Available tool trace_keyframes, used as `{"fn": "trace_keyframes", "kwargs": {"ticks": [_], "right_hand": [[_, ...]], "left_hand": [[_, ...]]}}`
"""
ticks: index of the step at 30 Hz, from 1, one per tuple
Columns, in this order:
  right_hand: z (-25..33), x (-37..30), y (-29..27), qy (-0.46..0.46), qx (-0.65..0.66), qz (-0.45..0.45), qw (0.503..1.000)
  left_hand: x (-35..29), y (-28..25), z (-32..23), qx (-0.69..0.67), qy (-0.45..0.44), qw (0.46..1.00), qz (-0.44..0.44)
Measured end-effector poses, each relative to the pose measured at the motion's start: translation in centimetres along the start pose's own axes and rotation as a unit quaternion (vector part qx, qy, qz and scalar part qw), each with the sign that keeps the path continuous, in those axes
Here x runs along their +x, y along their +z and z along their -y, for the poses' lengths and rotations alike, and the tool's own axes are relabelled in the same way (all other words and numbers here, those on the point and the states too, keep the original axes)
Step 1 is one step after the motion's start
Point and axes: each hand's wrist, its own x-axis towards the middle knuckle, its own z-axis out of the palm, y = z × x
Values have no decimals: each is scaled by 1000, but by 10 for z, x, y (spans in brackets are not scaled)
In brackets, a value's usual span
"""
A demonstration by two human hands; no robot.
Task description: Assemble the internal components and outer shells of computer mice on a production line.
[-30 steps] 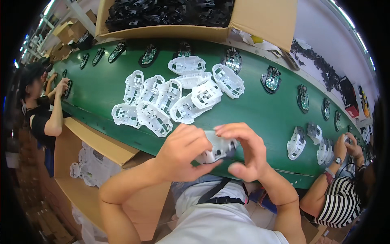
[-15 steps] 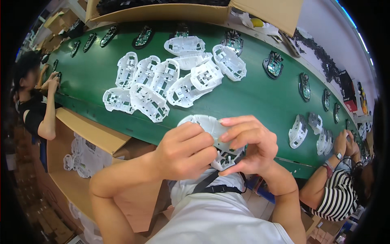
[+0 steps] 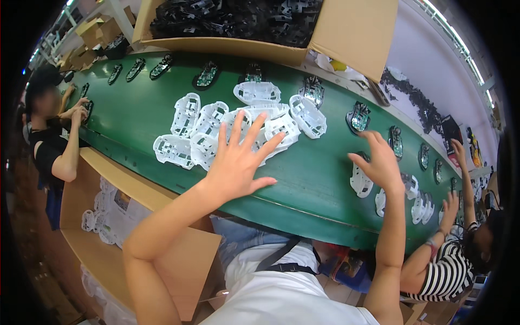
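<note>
My left hand (image 3: 238,162) is spread wide, palm down, over a pile of white plastic shells shaped like computer mouse covers; one rounded shell (image 3: 307,116) lies to its right, another (image 3: 173,150) to its left. The hand hides part of the pile, and I cannot tell whether its fingertips touch it. My right hand (image 3: 384,162) has thumb and fingers apart, with nothing between them. Just below its thumb a white shell (image 3: 361,182) lies on the green conveyor belt (image 3: 303,184). Beyond that hand sits a black mouse base with a green circuit board (image 3: 359,116).
More mouse bases (image 3: 207,75) line the belt's far side. A carton of black parts (image 3: 227,46) stands behind them. Another carton (image 3: 130,238) with white shells is at my lower left. Co-workers sit left (image 3: 51,135) and right (image 3: 449,271), the right one with arms over the belt.
My hands have parted. The white shell they held together is out of them; my left hand has reached forward to the pile, my right forward and to the right, near the other shells.
</note>
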Motion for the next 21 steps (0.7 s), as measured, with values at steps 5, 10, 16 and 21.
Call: {"fn": "trace_keyframes", "kwargs": {"ticks": [5, 10, 16, 21], "right_hand": [[44, 85, 24, -170, 244, 97, 950], [64, 136, 53, -280, 124, 125, 944], [86, 130, 81, -307, 200, 147, 919], [140, 130, 95, -347, 160, 126, 916]], "left_hand": [[-6, 13, 22, 43, -13, 998, 38], [-12, 19, 38, 55, 21, 998, -23], [-40, -1, 76, 47, 63, 997, -4], [-69, -25, 149, 129, 137, 982, -34]]}}
